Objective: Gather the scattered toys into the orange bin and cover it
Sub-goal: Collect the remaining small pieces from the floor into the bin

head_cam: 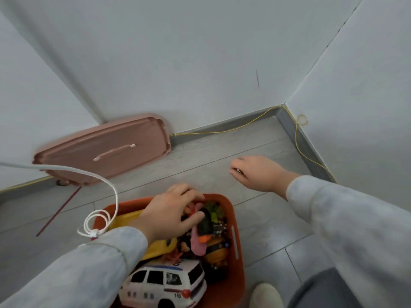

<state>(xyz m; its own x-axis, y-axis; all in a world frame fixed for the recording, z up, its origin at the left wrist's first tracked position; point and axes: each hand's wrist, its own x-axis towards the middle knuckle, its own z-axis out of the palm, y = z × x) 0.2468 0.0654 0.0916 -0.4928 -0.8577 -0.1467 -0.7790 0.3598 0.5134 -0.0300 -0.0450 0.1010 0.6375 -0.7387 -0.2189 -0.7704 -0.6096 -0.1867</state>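
Note:
The orange bin (235,218) stands on the floor at the bottom centre, filled with several toys. A white police car (164,283) lies at its near end, beside a yellow toy (155,247) and a pink and black toy (201,236). My left hand (171,212) reaches into the bin, its fingers closed around small orange and pink toys. My right hand (258,172) hovers low over the bare floor to the right of the bin, fingers curled; whether it holds anything is hidden. The pink lid (106,150) leans against the wall at the left.
A white cord (104,181) loops across the left, over the bin's corner. A thin red stick (60,210) lies on the floor under the lid. A yellow wire (222,131) runs along the skirting. My slippered foot (264,296) is at the bottom right.

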